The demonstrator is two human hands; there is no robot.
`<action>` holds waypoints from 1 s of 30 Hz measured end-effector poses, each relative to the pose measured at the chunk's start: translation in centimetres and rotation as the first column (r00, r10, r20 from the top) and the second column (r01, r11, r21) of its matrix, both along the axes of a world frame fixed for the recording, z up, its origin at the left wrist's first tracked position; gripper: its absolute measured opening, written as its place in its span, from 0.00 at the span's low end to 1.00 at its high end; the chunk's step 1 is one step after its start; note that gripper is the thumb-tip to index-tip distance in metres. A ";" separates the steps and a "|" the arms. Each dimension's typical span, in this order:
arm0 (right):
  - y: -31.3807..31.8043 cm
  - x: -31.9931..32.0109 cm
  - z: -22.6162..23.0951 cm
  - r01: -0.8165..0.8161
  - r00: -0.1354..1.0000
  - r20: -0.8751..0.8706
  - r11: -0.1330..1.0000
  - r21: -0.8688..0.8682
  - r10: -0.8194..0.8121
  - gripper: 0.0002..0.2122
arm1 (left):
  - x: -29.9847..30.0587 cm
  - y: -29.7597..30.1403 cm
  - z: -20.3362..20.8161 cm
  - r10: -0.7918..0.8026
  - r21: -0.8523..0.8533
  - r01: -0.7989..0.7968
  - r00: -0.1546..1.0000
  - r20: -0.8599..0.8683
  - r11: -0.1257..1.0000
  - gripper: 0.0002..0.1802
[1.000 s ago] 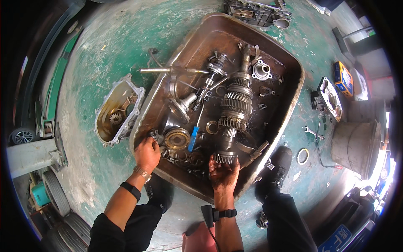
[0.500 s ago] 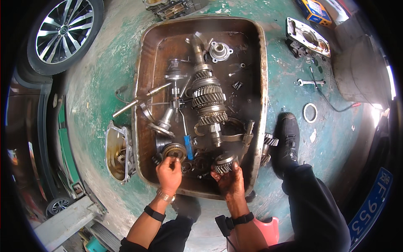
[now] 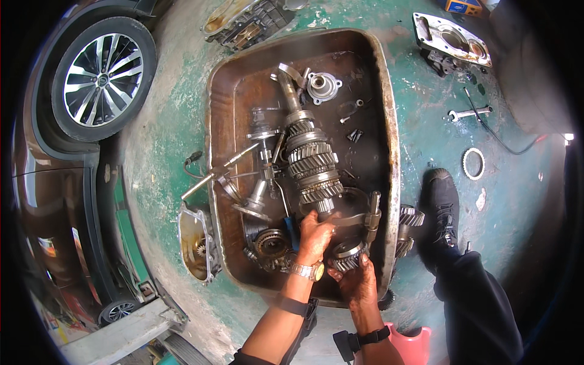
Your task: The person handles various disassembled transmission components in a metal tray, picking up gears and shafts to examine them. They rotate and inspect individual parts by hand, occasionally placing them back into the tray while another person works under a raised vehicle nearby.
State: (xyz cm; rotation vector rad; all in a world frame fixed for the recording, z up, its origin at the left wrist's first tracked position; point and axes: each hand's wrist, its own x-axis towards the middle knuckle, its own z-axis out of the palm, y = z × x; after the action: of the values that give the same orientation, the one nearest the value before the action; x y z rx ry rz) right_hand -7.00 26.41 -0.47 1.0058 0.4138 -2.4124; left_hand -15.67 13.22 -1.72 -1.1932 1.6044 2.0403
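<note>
both hands (image 3: 334,255) curled around gear (image 3: 348,255) in tray (image 3: 389,152)

A big metal tray (image 3: 389,152) sits on the floor (image 3: 164,140). In the tray's middle lies a long gear shaft (image 3: 310,161). At 6 o'clock from the shaft, the left hand (image 3: 315,234) touches its end. Just at 5 o'clock from that hand, the right hand (image 3: 356,280) holds a small gear (image 3: 348,255). A car wheel (image 3: 102,72) stands at 10 o'clock from the tray. A wrench (image 3: 468,112) lies at 3 o'clock.
</note>
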 end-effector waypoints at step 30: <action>-3.4 -1.8 -2.4 0.039 0.993 0.112 0.998 0.048 -0.044 0.20 | 8.6 -6.2 34.9 0.101 -0.244 -0.151 0.973 -0.207 0.958 0.23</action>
State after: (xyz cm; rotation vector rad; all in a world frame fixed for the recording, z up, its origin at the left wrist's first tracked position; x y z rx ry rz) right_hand -8.83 23.05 -2.92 1.1760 0.4134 -2.3775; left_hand -7.09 7.03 33.15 -1.2439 1.9862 2.1315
